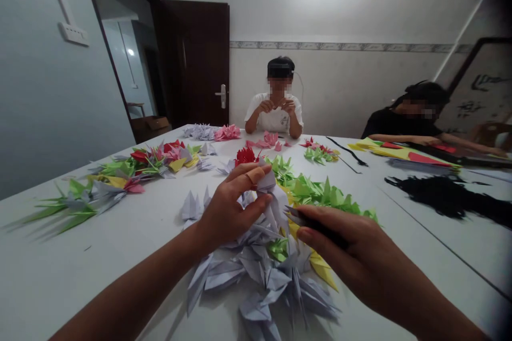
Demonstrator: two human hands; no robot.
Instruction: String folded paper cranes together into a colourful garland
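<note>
Near the middle of the view, my left hand [236, 205] pinches a folded pale paper piece [267, 181] between thumb and fingers. To its right, my right hand [352, 245] is closed on a dark tool with a thin pointed metal tip [294, 213], perhaps small scissors or tweezers. The tip points left and is close beside the pale paper; whether it touches cannot be made out. Under both hands lies a heap of pale folded paper pieces [256, 264]. Green folded pieces [320, 192] and yellow ones [323, 269] lie behind and beside it.
Strings of coloured folded paper [120, 170] stretch over the white table [132, 234] at left. Pink pieces [227, 132] sit farther back. Black strands [440, 194] and coloured paper sheets [408, 154] lie at right. One person sits opposite, another at far right.
</note>
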